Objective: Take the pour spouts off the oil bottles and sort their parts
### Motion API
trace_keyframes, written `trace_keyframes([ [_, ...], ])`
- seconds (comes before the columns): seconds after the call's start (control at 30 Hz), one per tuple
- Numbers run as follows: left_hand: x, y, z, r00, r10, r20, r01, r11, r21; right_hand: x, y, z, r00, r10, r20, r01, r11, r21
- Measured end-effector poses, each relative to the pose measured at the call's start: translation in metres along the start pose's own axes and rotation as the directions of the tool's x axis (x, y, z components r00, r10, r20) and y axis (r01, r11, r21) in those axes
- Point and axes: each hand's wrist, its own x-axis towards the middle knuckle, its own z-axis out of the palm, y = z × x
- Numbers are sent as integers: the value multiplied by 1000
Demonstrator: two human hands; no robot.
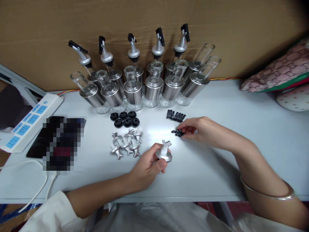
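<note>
My left hand (151, 162) is closed around the base of a silver pourer spout (165, 151), held upright above the front of the table. My right hand (196, 127) reaches down to a small cluster of black rings (177, 132), thumb and fingertips at its right edge. Whether a ring is pinched between those fingers cannot be made out. Behind the rings lie several black flip levers (175, 115) in a row. Left of my left hand is a pile of silver spouts (126, 143), and black rubber stoppers (125, 119) sit in two rows behind it.
Glass bottles with metal sleeves (154, 87) stand in two rows at the back, several capped with pourers (134, 48). A white power strip (31, 119), a phone (45, 137) and a white cable (45, 180) occupy the left. A patterned bag (280, 69) rests at the back right.
</note>
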Motion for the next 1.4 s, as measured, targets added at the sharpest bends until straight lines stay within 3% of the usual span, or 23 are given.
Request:
trace_keyframes([
  [0.4,1,3,0,1000,-9,3,9,1000,-18,1,-4,0,999,-28,19,28,998,-52],
  [0.73,1,1,0,1000,-11,4,11,1000,-21,0,-14,12,969,-240,-58,234,968,-88],
  [1.13,0,1,0,1000,-17,-2,17,1000,-14,0,-5,5,988,-155,15,155,985,-80],
  [1.4,0,2,1,1000,-23,0,23,1000,-14,-1,-7,3,978,-209,-3,208,977,-42],
])
